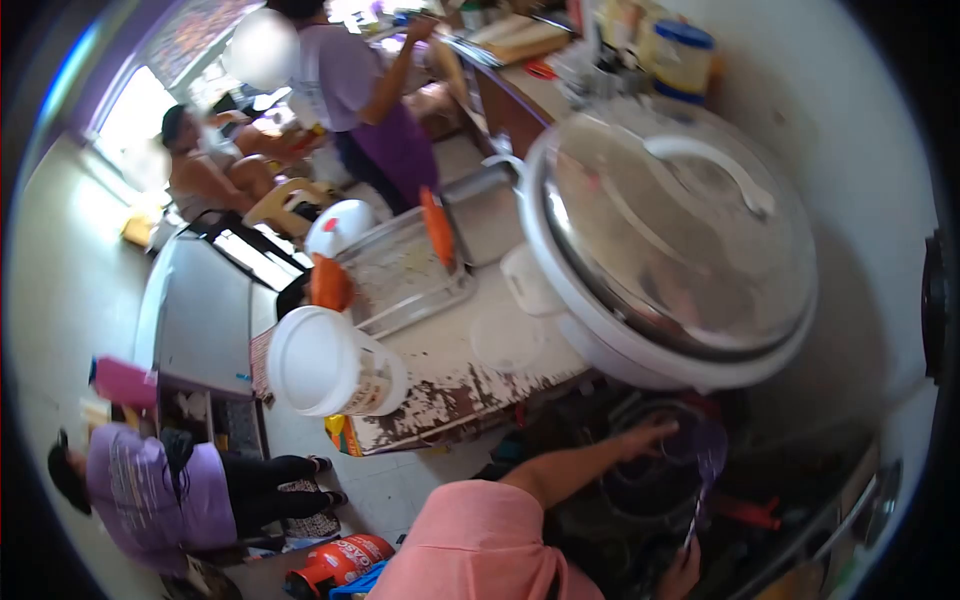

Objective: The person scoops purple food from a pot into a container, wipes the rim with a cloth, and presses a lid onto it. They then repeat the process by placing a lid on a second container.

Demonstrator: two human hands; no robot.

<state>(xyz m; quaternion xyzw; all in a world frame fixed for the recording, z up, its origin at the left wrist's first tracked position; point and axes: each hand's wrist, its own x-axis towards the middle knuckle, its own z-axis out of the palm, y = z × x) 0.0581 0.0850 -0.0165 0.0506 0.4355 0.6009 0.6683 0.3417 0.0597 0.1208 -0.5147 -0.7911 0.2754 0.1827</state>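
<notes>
My left hand (652,440) reaches out to the right over dark, shadowed round cookware (635,485) below the counter, its fingers spread and holding nothing visible. Low in the view, my right hand (681,574) grips the thin striped handle of a purple-headed utensil (708,455), whose exact kind is blurred. The purple head points up and sits just right of my left fingertips. Beside the utensil lies a red handle-like piece (750,512). Above both hands stands a large white rice cooker (575,345) with a shiny domed lid (690,240).
On the worn white counter (450,395) are a white bucket (315,362), metal trays (410,315) with orange pieces at the rims, and a clear round lid (507,340). A co-worker (165,490) stands at lower left near a red gas cylinder (345,560). Other people are farther back.
</notes>
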